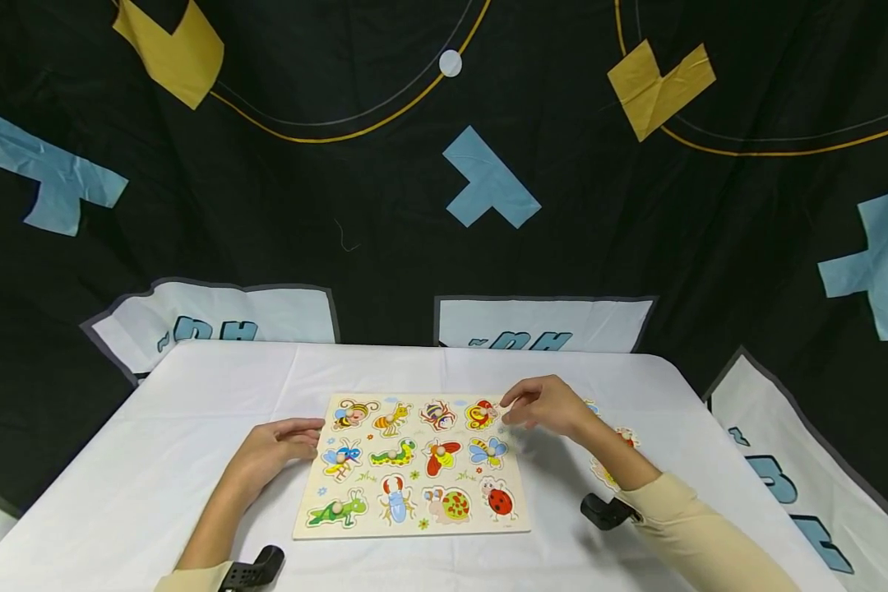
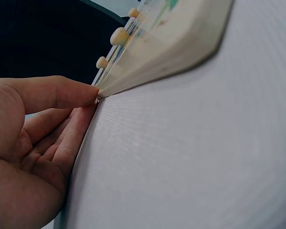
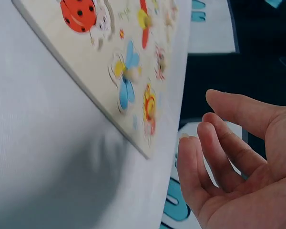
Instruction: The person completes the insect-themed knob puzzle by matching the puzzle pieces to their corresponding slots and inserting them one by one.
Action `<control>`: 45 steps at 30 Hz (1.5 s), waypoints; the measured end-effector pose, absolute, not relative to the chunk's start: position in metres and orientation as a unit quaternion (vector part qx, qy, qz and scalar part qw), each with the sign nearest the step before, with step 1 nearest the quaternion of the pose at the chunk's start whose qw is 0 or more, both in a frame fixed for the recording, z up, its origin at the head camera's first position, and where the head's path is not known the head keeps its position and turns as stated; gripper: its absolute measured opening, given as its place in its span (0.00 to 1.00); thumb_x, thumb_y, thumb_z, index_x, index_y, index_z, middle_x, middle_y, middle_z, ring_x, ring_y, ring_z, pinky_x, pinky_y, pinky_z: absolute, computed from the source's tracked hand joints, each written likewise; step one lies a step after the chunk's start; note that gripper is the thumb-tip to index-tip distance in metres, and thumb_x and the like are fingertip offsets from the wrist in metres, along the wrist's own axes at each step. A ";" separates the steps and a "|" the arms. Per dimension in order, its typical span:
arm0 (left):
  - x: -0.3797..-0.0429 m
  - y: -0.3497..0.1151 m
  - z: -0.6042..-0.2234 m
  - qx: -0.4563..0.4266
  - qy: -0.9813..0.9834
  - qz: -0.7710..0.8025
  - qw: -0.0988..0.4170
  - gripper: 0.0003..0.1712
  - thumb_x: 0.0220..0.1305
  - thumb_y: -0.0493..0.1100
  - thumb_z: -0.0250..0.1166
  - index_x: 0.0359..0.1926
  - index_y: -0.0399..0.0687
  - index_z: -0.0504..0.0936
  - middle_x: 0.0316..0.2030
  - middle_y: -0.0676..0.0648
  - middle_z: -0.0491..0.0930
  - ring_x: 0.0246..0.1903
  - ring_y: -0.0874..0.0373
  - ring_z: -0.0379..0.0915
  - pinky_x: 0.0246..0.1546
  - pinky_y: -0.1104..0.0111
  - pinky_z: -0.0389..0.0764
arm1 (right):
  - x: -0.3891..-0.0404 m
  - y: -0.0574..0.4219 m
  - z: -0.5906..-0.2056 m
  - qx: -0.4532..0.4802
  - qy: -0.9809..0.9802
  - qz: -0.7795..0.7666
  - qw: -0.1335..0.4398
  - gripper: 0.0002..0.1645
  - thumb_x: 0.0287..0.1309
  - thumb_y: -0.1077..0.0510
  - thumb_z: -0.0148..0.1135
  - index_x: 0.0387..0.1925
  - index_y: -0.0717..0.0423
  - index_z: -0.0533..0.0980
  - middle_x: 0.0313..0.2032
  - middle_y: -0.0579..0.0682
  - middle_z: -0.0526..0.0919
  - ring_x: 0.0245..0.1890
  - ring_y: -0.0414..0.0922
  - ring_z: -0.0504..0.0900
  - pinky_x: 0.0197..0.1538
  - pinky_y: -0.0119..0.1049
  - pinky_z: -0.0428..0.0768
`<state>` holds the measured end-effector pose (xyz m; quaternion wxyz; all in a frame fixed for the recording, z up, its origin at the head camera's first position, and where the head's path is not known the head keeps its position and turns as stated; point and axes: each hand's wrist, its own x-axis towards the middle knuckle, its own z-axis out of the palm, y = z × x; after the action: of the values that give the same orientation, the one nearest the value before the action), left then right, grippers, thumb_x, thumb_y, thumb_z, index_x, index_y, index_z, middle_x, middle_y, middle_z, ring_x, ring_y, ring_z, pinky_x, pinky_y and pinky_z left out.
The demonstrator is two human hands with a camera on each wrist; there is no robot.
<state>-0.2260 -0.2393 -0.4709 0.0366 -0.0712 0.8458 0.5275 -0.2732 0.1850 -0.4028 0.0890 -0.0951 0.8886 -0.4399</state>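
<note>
A wooden peg puzzle board point(image 1: 363, 475) with colourful insect pictures lies flat on the white table. Knobs stand up from most pictures, such as the caterpillar point(image 1: 395, 454) and the grasshopper point(image 1: 338, 510). The stag beetle point(image 1: 395, 498), snail point(image 1: 447, 504) and ladybug point(image 1: 498, 498) show no knob. My left hand point(image 1: 266, 452) touches the board's left edge with fingertips, its fingers loosely extended. Above the upper right corner, beside the red-and-yellow butterfly piece point(image 1: 482, 414), hovers my right hand point(image 1: 543, 404). Its fingers are slightly bent, thumb apart, holding nothing.
Several loose puzzle pieces point(image 1: 626, 436) lie right of the board, partly hidden under my right forearm. Black wrist cameras point(image 1: 605, 511) sit on both wrists. Behind the white table point(image 1: 385, 366) hangs a black cloth point(image 1: 385, 247) with blue and yellow shapes.
</note>
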 end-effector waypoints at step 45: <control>-0.226 -0.240 -0.472 -0.072 0.842 0.533 0.039 0.32 0.53 0.39 0.73 0.62 0.43 0.81 0.44 0.48 0.88 0.44 0.62 0.81 0.56 0.63 0.70 | -0.299 0.289 -0.441 0.056 0.910 -0.409 0.031 0.18 0.59 0.57 0.65 0.50 0.58 0.85 0.53 0.60 0.85 0.47 0.51 0.81 0.43 0.39 0.76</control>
<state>-0.2263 -0.2399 -0.4715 0.0385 -0.0720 0.8419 0.5334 -0.2989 0.2885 -0.4413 0.0307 0.0561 0.9104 -0.4087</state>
